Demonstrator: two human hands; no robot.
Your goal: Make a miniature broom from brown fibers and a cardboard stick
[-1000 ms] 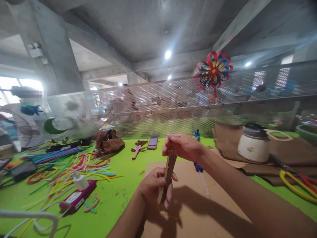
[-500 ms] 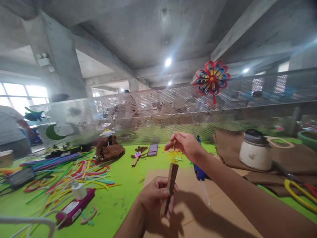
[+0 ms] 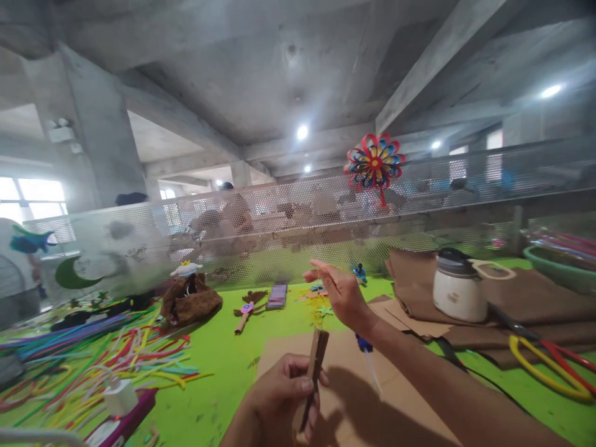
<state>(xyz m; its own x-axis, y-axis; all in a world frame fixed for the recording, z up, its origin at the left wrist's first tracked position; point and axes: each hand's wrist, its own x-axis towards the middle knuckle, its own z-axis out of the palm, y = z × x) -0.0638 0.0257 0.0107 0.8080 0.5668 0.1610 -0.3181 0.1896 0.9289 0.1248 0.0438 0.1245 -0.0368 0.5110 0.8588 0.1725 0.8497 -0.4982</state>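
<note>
My left hand (image 3: 291, 391) is wrapped round a narrow folded brown strip (image 3: 315, 372), held nearly upright above a sheet of tan paper (image 3: 274, 354). Above and to the right of the strip's top, my right hand (image 3: 342, 292) is raised with its fingers extended to the left, and nothing shows in it. Behind the hands lie yellow shreds (image 3: 319, 305) and a small green star (image 3: 326, 311). A blue tool with a pale stick (image 3: 365, 343) is partly hidden by my right forearm.
Colourful strips (image 3: 153, 360) and a power strip (image 3: 135, 410) lie left. A brown pouch (image 3: 198, 301), a brown figure (image 3: 244, 310) and a phone (image 3: 277, 297) sit behind. At right are a white jar (image 3: 459, 288), brown cloth (image 3: 521, 298), scissors (image 3: 549, 372) and a green basket (image 3: 556, 267).
My right hand has opened out, and the thin yellow strand seen at its fingers no longer shows. The view has shifted right, while my left hand still holds the brown strip.
</note>
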